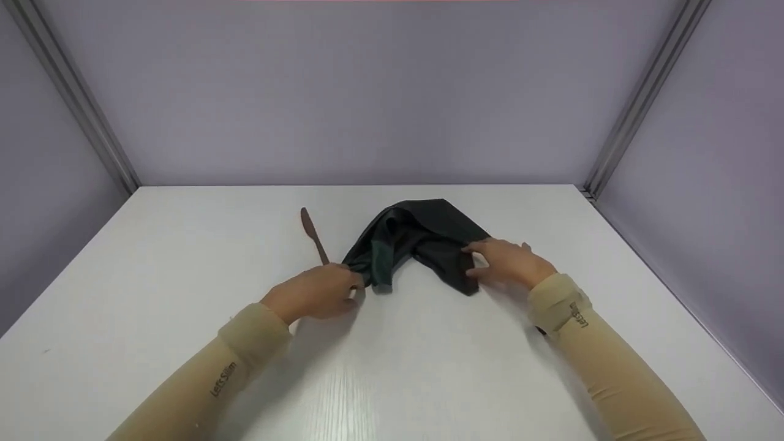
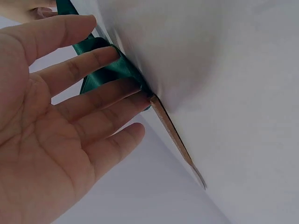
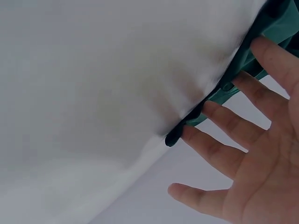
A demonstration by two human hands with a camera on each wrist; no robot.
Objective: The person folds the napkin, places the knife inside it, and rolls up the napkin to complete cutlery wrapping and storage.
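A dark green cloth (image 1: 429, 236) lies bunched in an arch on the white table (image 1: 392, 367). My left hand (image 1: 318, 293) lies at its left end, and the left wrist view shows the straight fingers (image 2: 93, 88) touching the cloth's (image 2: 100, 65) satin edge. My right hand (image 1: 505, 263) rests on the cloth's right end with its fingers (image 3: 224, 121) spread and their tips against the fabric (image 3: 268, 18). A brown knife (image 1: 313, 236) lies flat just left of the cloth, its near end (image 2: 175, 135) by my left fingertips. Neither hand grips anything.
Grey-violet walls close the table on three sides, with metal posts (image 1: 73, 98) in the back corners. Bare white tabletop stretches in front of the cloth and to both sides.
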